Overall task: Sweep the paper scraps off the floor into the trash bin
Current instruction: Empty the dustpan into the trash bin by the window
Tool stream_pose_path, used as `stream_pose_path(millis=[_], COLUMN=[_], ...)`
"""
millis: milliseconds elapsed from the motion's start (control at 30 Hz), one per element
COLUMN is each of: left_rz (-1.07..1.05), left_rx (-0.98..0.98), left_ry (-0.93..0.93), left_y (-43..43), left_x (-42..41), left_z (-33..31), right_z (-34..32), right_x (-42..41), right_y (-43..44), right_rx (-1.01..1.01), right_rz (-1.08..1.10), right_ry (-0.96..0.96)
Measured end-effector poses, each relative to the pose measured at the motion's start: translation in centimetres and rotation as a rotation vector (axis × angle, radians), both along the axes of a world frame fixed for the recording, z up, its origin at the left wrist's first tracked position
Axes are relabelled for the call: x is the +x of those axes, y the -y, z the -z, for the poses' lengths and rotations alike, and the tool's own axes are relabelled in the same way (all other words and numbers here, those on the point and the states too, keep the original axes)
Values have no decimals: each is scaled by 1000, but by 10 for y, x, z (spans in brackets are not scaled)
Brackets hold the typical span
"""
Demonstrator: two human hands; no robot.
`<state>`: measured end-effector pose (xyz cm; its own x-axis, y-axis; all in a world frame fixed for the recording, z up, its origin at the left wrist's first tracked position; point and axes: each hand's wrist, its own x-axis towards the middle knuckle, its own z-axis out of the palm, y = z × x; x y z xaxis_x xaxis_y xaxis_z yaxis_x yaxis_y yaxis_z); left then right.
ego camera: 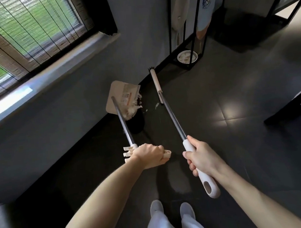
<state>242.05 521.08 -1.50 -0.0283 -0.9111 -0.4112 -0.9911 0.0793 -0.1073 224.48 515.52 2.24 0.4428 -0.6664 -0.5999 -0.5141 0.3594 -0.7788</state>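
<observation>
While the left hand (149,156) grips the dustpan (115,93) over the trash bin (137,124) by the left wall (70,116), it should tip slowly so the paper scraps (132,110) drop inside, and the right hand (200,156) grips the broom (171,116).

No legible text; dustpan label (126,96) blurred.

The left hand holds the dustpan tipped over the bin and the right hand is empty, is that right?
Not quite. The right hand is not empty: it grips the broom by its handle, as the head view shows. The rest is right: the left hand holds the dustpan tipped over the black bin, with paper scraps at the bin's mouth.
</observation>
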Motion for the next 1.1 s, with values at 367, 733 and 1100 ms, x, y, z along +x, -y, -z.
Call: stream_pose_path(millis=[367, 733, 1100], left_rz=[85, 19, 99], left_rx=[-326, -302, -290], left_ry=[221, 109, 206], left_y=[-7, -23, -7], left_x=[47, 23, 53], left_z=[-67, -52, -48], right_z=[-22, -21, -1], right_x=[7, 10, -2], right_y=[7, 7, 12], right_rx=[-95, -64, 95], right_rz=[-29, -4, 107], right_ry=[31, 109, 115])
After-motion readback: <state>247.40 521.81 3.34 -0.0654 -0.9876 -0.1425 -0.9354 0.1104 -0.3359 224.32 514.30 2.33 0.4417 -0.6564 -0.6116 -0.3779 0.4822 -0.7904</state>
